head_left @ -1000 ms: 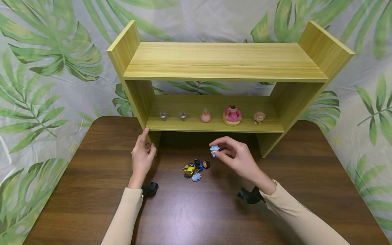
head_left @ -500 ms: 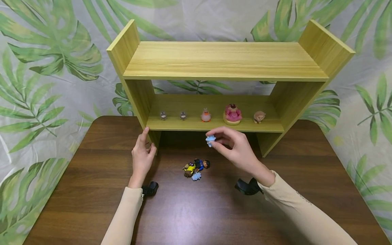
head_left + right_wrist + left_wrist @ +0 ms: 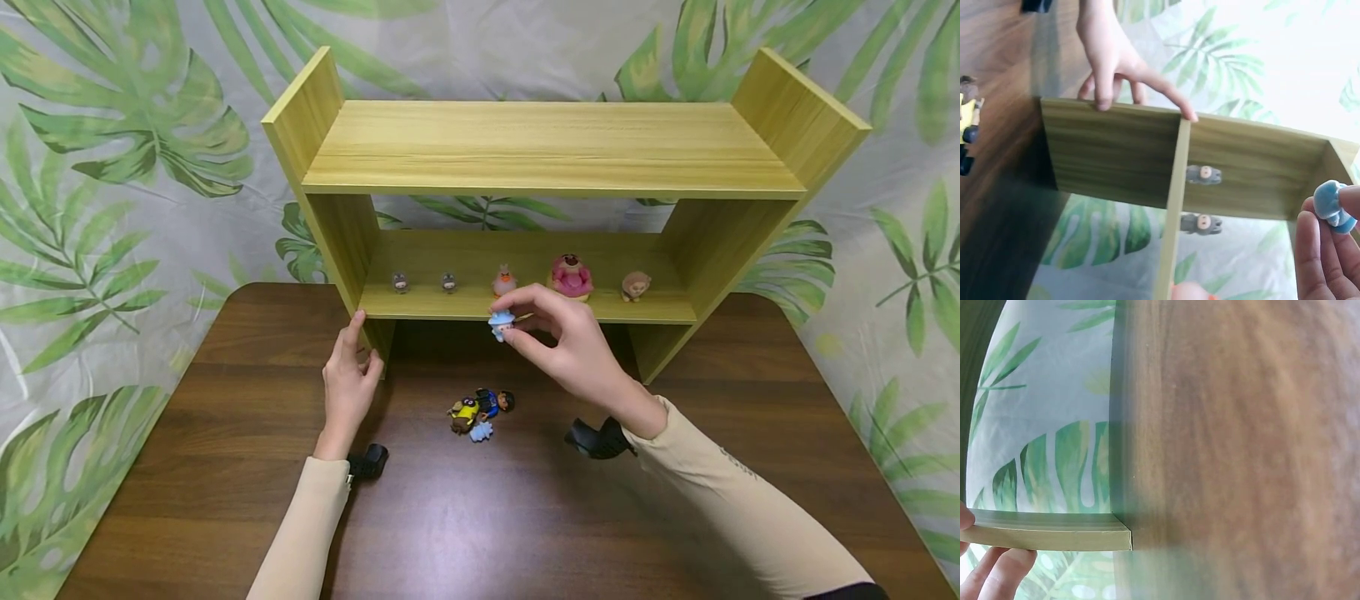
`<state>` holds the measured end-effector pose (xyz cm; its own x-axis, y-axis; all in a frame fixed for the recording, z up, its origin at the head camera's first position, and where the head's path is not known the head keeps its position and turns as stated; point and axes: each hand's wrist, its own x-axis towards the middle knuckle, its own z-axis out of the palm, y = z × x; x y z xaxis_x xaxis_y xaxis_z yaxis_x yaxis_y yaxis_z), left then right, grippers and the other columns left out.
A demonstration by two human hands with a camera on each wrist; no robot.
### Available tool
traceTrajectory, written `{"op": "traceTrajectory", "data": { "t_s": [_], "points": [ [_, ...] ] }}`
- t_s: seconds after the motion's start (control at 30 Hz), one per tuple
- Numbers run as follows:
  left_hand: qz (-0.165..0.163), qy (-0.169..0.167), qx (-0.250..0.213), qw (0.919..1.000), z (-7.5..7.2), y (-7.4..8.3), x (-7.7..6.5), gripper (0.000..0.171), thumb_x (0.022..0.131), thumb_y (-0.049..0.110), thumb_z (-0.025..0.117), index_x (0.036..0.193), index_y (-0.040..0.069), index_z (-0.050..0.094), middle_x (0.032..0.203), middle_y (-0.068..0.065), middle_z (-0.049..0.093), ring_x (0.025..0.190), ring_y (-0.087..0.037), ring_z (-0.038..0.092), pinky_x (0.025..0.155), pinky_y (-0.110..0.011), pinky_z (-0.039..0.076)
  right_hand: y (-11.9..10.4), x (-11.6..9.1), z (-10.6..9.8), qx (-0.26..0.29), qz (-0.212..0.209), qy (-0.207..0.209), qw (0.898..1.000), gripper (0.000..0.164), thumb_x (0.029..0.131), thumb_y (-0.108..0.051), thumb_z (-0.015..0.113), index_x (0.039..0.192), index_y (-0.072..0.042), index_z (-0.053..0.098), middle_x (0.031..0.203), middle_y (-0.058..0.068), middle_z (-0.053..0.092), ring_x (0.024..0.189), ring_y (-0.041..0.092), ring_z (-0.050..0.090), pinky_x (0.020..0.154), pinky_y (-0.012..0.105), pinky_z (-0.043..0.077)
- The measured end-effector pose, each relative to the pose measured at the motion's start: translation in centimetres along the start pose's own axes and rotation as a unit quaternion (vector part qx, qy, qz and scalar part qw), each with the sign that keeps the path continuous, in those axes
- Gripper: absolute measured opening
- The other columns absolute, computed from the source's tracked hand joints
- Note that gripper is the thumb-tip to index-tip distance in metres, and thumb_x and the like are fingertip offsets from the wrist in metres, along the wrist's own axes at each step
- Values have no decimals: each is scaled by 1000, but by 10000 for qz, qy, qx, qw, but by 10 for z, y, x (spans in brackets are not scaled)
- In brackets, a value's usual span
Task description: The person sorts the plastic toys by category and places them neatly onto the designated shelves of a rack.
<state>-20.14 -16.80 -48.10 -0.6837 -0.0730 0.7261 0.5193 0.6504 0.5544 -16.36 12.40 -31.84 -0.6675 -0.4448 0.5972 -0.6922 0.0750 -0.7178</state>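
My right hand (image 3: 573, 337) pinches a small figurine (image 3: 500, 325) with a light-blue hat between thumb and fingertips, just in front of the middle shelf's edge. My left hand (image 3: 350, 383) holds the left side panel of the yellow wooden shelf (image 3: 551, 150), its index fingertip at the middle board's corner. In the left wrist view, fingers (image 3: 1007, 572) lie along the outer face of that panel. Two grey figurines (image 3: 401, 283), a pink duck figurine (image 3: 504, 279), a pink bear figurine (image 3: 572, 277) and a beige figurine (image 3: 635, 287) stand on the middle board. My right hand partly hides the duck.
On the dark wooden table (image 3: 450, 525), before the shelf, lie a yellow-and-brown figurine (image 3: 465, 414), a figurine in blue and black (image 3: 489, 403) and a light-blue one (image 3: 481, 432). A leaf-patterned cloth (image 3: 120, 167) hangs behind the shelf.
My right hand has moved up and to the left with the blue-hatted figurine, nearing the middle board and coming in front of the duck. My left hand has stayed put.
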Motion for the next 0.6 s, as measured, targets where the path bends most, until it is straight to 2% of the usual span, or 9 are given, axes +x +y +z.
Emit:
{"op": "traceTrajectory", "data": {
  "t_s": [0.2, 0.5, 0.6],
  "points": [
    [29, 64, 29, 10000, 0, 1, 1, 85, 79, -17, 56, 143, 34, 35, 100, -16, 55, 68, -29, 46, 49, -28, 45, -8, 9, -1, -70, -83, -32, 9999, 27, 84, 14, 63, 110, 5, 61, 107, 11, 62, 89, 23, 62, 79, 34, 53],
    [-20, 21, -18, 10000, 0, 1, 0, 85, 80, -17, 55, 144, 34, 34, 102, -16, 55, 70, -32, 49, 49, -35, 47, -19, 22, -1, -89, -402, 1, 9992, 27, 83, 13, 64, 109, 5, 61, 107, 13, 63, 90, 20, 62, 80, 33, 53],
    [-59, 16, -34, 10000, 0, 1, -1, 84, 81, -16, 55, 145, 34, 34, 103, -16, 55, 70, -32, 49, 49, -34, 47, -23, 27, -1, -93, -510, -10, 9987, 27, 83, 13, 64, 109, 6, 61, 107, 15, 62, 91, 20, 62, 81, 33, 52]
  ]
}}
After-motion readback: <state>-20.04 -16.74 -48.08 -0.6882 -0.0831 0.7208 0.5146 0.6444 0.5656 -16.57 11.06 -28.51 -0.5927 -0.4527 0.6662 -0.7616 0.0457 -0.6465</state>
